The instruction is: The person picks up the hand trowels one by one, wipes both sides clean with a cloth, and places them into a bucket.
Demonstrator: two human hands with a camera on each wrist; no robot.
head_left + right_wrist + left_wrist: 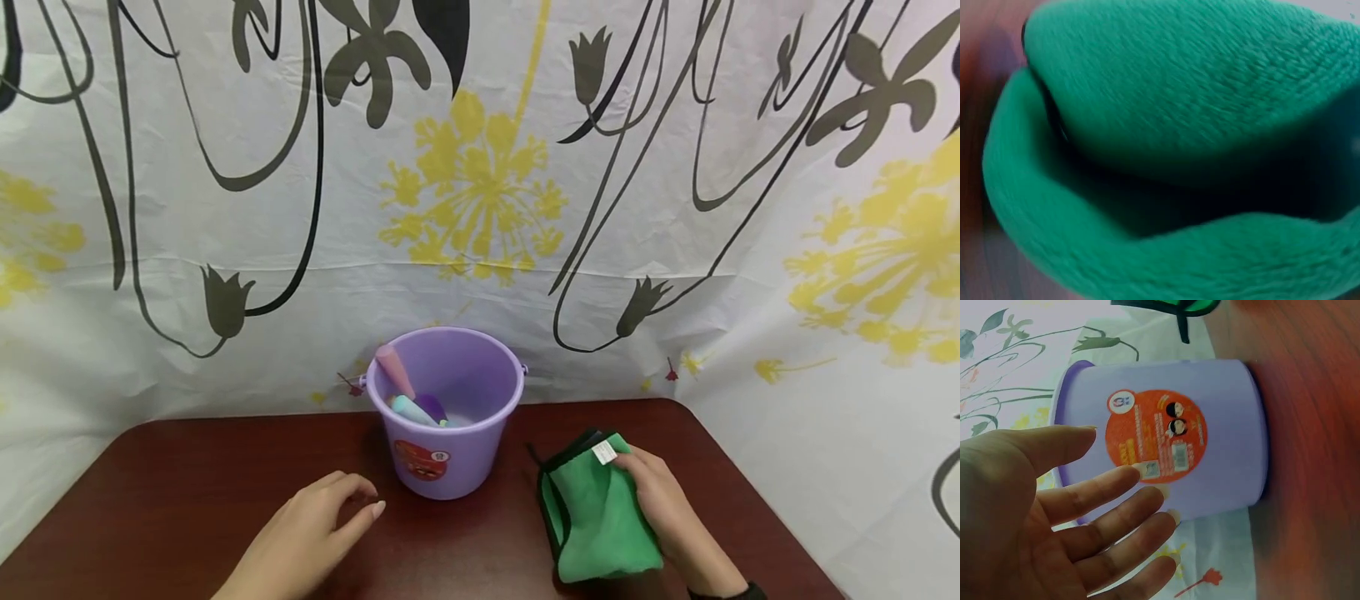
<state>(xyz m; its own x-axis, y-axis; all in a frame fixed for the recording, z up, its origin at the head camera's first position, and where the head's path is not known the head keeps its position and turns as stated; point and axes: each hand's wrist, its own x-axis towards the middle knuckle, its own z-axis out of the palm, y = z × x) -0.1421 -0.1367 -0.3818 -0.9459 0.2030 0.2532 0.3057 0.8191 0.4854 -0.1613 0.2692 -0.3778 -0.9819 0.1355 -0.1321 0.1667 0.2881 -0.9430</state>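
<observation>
A folded green cloth [603,517] with black edging and a white tag hangs over the right part of the table, its upper right edge pinched by my right hand [660,496]. In the right wrist view the fuzzy cloth [1166,94] fills most of the picture and hides the fingers. My left hand [303,533] hovers in front of a purple bucket [476,454], fingers relaxed and holding nothing. The left wrist view shows that palm [1016,519] and its spread fingers before the bucket's orange sticker [1157,437].
Inside the bucket lie a pink handle-like piece [393,369], a light blue one [412,410] and something dark purple. The dark red-brown table [247,467] ends at a white patterned cloth backdrop [465,292], close behind the bucket.
</observation>
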